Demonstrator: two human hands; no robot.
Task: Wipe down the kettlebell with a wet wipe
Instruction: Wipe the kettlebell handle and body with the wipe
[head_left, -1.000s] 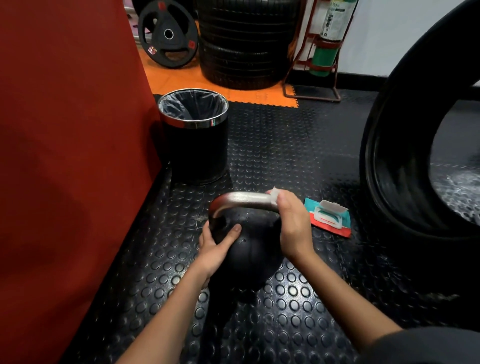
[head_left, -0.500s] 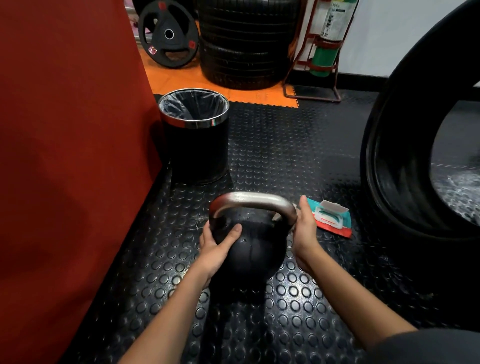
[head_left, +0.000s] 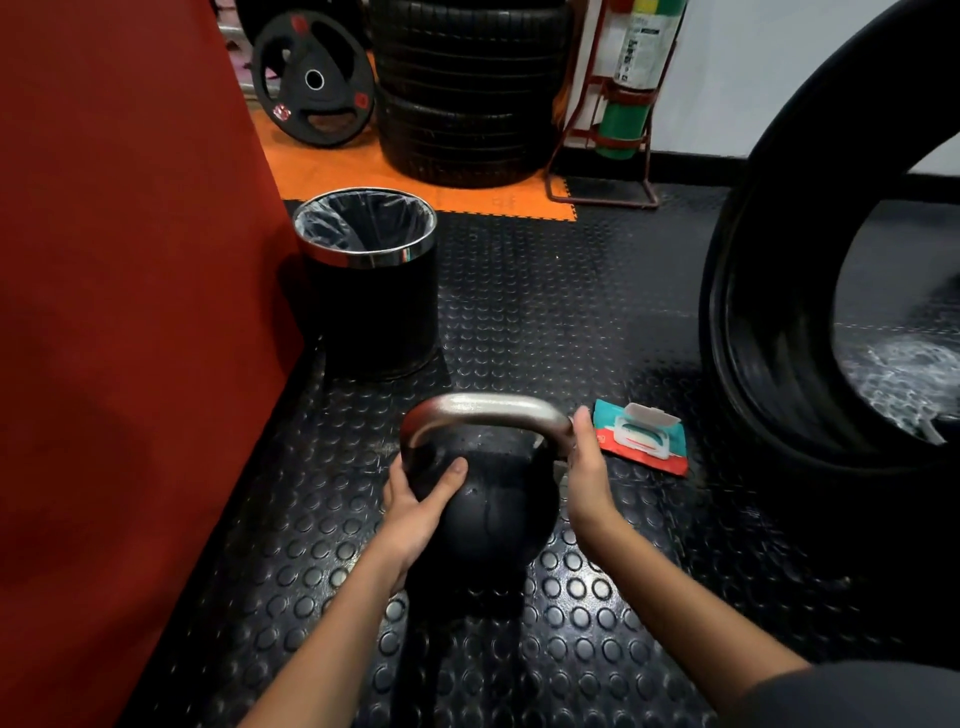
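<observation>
A black kettlebell (head_left: 501, 512) with a bare steel handle (head_left: 483, 405) stands upright on the studded rubber floor. My left hand (head_left: 415, 512) cups the left side of the ball, thumb laid across its front. My right hand (head_left: 589, 478) is wrapped round the right leg of the handle. It presses a white wet wipe (head_left: 560, 470) against the metal, and only a sliver of the wipe shows past the palm. A teal and red pack of wipes (head_left: 641, 439) lies on the floor just right of my right hand, its white lid flipped up.
A black bin (head_left: 371, 306) with a chrome rim and liner stands behind the kettlebell. A red padded wall (head_left: 130, 312) runs along the left. A huge upright tyre (head_left: 769, 338) fills the right. Stacked tyres (head_left: 467, 93), a weight plate (head_left: 311, 78) and an extinguisher stand (head_left: 631, 78) are at the back.
My right hand slid with the wipe from the top right of the handle down onto its right leg. My left hand and the kettlebell stayed put.
</observation>
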